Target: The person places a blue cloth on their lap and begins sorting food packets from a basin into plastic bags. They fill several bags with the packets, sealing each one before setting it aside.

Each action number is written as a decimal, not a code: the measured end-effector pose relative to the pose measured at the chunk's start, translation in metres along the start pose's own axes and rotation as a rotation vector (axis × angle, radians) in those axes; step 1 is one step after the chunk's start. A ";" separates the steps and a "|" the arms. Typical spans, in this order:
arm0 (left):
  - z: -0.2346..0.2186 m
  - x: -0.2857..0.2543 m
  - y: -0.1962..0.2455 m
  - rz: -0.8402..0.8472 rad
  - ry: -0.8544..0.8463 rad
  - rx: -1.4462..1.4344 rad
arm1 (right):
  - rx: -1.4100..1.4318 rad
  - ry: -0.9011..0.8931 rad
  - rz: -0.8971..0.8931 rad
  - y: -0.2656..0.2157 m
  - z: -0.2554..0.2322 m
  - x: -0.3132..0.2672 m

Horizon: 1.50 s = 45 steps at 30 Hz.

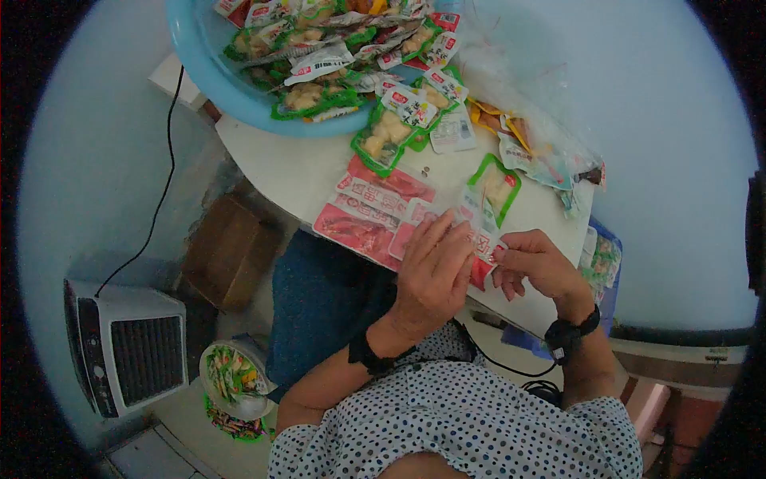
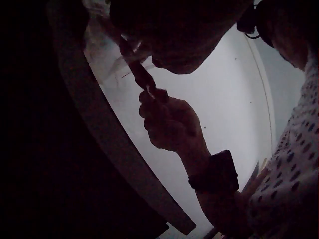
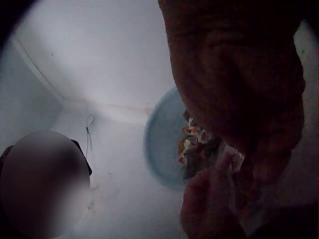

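Note:
Near the front edge of the white table, a pink and red food packet [image 1: 417,212] with white lettering lies partly hidden under my left hand [image 1: 435,267]. The fingers of that hand reach over the packet; its thumb is hidden in the head view. My right hand [image 1: 535,263] pinches the packet's right corner between thumb and bent fingers. In the dark left wrist view the right hand [image 2: 169,122] shows curled at the packet's tip. A shiny bit of wrapper [image 3: 234,158] shows beside the right hand [image 3: 239,84]. More pink packets [image 1: 359,219] lie left of my hands.
A blue basin [image 1: 187,60] full of sealed snack packets stands at the back left. Green-edged packets [image 1: 387,136] lie before it, another [image 1: 496,188] beyond my hands. Clear plastic bags [image 1: 527,104] sit at the back right. A bucket of packets [image 1: 231,375] stands on the floor.

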<state>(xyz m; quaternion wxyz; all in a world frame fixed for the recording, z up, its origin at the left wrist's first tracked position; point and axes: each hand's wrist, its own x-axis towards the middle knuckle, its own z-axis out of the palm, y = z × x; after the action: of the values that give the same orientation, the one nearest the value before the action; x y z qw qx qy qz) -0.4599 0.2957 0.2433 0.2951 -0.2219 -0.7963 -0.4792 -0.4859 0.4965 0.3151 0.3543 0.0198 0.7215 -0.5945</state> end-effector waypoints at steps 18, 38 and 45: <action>0.002 0.005 -0.002 -0.015 0.056 -0.090 | -0.210 -0.051 -0.365 0.032 0.036 0.091; -0.004 0.005 -0.007 -0.026 0.022 -0.114 | -0.190 0.189 -0.136 -0.049 -0.030 0.050; 0.000 0.001 -0.010 0.002 0.022 -0.092 | -0.084 0.286 -0.351 -0.097 -0.060 0.112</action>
<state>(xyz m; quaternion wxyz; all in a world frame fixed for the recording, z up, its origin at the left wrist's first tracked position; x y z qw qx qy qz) -0.4668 0.2918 0.2373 0.2936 -0.2308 -0.7700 -0.5174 -0.6427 0.4762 0.3399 0.1403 -0.0367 0.7810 -0.6074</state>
